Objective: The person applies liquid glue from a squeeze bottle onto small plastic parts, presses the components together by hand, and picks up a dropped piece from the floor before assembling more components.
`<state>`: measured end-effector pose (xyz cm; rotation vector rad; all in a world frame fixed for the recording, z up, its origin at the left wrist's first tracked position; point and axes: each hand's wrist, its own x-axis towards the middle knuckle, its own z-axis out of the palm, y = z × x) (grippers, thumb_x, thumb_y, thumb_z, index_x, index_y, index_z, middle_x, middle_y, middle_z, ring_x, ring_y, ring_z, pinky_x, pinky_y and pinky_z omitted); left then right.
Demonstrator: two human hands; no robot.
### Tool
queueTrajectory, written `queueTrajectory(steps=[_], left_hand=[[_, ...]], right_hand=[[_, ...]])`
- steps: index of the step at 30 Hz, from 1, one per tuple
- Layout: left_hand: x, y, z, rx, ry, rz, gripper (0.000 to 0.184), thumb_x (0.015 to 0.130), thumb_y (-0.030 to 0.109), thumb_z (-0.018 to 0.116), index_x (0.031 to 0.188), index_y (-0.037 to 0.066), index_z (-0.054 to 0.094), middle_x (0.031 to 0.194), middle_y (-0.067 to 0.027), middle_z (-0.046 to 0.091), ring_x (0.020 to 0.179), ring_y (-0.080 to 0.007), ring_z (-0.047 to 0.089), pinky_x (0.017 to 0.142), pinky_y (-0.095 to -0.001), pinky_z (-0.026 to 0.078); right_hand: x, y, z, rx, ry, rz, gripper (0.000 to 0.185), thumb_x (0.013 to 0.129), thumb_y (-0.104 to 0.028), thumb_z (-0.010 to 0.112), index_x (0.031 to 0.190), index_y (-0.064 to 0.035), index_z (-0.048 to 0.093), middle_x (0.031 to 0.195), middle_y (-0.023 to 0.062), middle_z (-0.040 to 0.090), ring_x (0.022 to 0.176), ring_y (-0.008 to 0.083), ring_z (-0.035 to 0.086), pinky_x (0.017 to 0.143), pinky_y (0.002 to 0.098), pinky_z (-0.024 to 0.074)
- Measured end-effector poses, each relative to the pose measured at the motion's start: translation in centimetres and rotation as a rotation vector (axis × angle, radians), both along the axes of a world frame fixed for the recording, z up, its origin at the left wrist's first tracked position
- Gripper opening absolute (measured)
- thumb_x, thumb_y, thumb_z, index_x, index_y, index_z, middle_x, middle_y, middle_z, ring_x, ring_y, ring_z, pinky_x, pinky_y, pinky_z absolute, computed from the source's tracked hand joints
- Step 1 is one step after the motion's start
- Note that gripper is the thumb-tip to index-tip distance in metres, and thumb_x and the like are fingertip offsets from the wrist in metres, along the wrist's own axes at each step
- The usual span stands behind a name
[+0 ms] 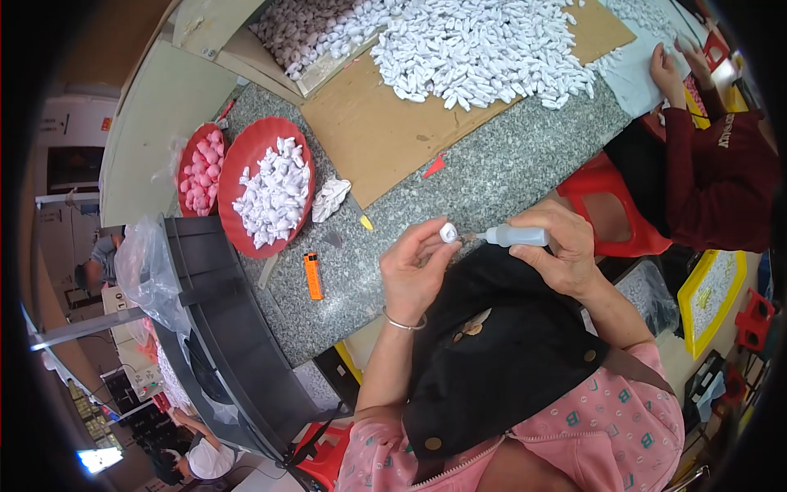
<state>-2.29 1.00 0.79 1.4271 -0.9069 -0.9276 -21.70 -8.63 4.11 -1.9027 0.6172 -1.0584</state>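
We find the small white piece [448, 233] above the edge of the black apron [500, 353], pinched between the left hand's [414, 266] thumb and fingertips. Probably light, perhaps slick; we'd hold it by the sides. Its nozzle beside the piece, the squeeze bottle [518, 236] sits in the right hand's [561, 246] closed grip; likely soft-walled, best taken around the body. Farther out: orange lighter [312, 276], red plate [262, 129].
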Motion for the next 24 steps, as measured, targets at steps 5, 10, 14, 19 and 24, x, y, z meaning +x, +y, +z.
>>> queueTrajectory(steps=[5,10,14,19,24], left_hand=[[0.0,-0.1,0.0,-0.02,-0.03,-0.01,0.036,0.076,-0.014,0.068,0.111,-0.006,0.06,0.099,-0.0128,0.067,0.091,-0.0168,0.067,0.081,-0.026,0.056],[0.0,-0.2,0.2,0.007,-0.022,0.002,0.037,0.076,-0.013,0.069,0.111,-0.006,0.061,0.099,-0.0121,0.068,0.09,-0.0156,0.067,0.081,-0.0252,0.056],[0.0,-0.2,0.1,0.017,-0.018,0.004,0.037,0.076,-0.013,0.069,0.111,-0.006,0.061,0.098,-0.0116,0.068,0.09,-0.0151,0.067,0.08,-0.0245,0.056],[0.0,-0.2,0.0,0.034,0.011,0.015,0.037,0.076,-0.013,0.069,0.111,-0.006,0.061,0.097,-0.0111,0.068,0.089,-0.0147,0.067,0.08,-0.0242,0.056],[0.3,-0.4,-0.4,0.052,0.086,0.045,0.036,0.076,-0.014,0.069,0.111,-0.006,0.061,0.097,-0.0109,0.068,0.087,-0.0141,0.067,0.08,-0.0238,0.056]], right_hand=[[0.1,-0.1,-0.1,-0.012,0.006,-0.008,0.022,0.072,-0.005,0.076,0.092,-0.0013,0.066,0.082,0.0109,0.067,0.07,0.022,0.064,0.061,0.0301,0.0486],[0.2,-0.1,-0.2,-0.011,0.003,-0.017,0.023,0.072,-0.005,0.076,0.092,-0.0013,0.066,0.083,0.0109,0.067,0.072,0.0228,0.065,0.062,0.0303,0.0492],[0.2,-0.2,-0.2,-0.011,-0.002,-0.018,0.023,0.072,-0.005,0.076,0.092,-0.0011,0.066,0.083,0.0111,0.067,0.072,0.0234,0.065,0.063,0.0303,0.0493],[0.2,-0.1,-0.3,0.014,0.015,-0.02,0.021,0.073,-0.005,0.076,0.092,-0.0009,0.066,0.083,0.0114,0.067,0.073,0.0222,0.065,0.064,0.0306,0.0491],[-0.8,-0.5,-2.0,0.281,-0.13,0.05,0.029,0.078,-0.002,0.072,0.105,-0.0021,0.06,0.096,0.0093,0.064,0.086,0.0156,0.063,0.074,0.029,0.0483]])
